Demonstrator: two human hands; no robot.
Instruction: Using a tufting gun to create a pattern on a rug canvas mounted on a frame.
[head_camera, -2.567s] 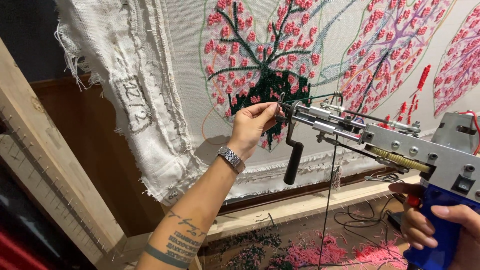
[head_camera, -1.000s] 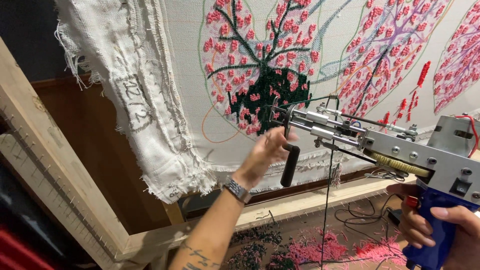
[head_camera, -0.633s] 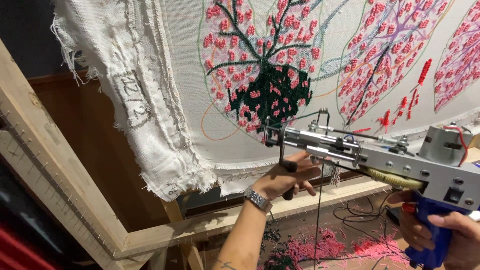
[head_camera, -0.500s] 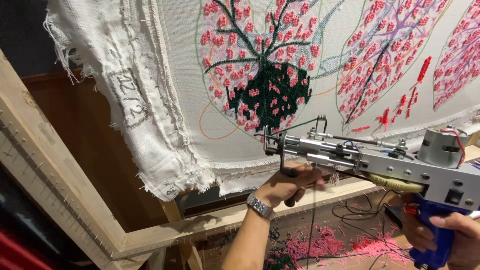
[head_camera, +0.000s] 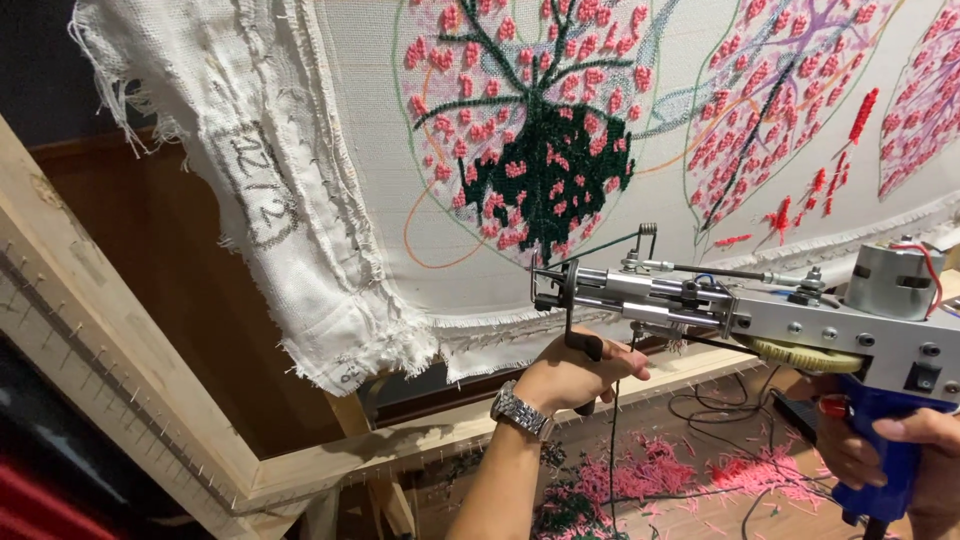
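My left hand (head_camera: 575, 372) is wrapped around the black front handle (head_camera: 588, 346) of a grey metal tufting gun (head_camera: 760, 310); a metal watch (head_camera: 521, 410) sits on that wrist. At the lower right, my right hand (head_camera: 890, 455) grips the gun's blue rear handle (head_camera: 885, 440). The gun's needle end (head_camera: 548, 285) points left, just below the tufted dark green and pink tree pattern (head_camera: 545, 170) on the white cloth (head_camera: 350, 170). A dark yarn strand (head_camera: 612, 440) hangs down from the gun.
The cloth is stretched on a wooden frame (head_camera: 120, 360) with rows of small nails, its frayed edge (head_camera: 340, 350) hanging loose. Pink and green yarn scraps (head_camera: 650, 475) and black cables (head_camera: 740, 400) lie on the floor below.
My left hand left the gun's needle end, dropped down and closed on the black front handle. The gun has lowered slightly and the view has shifted.
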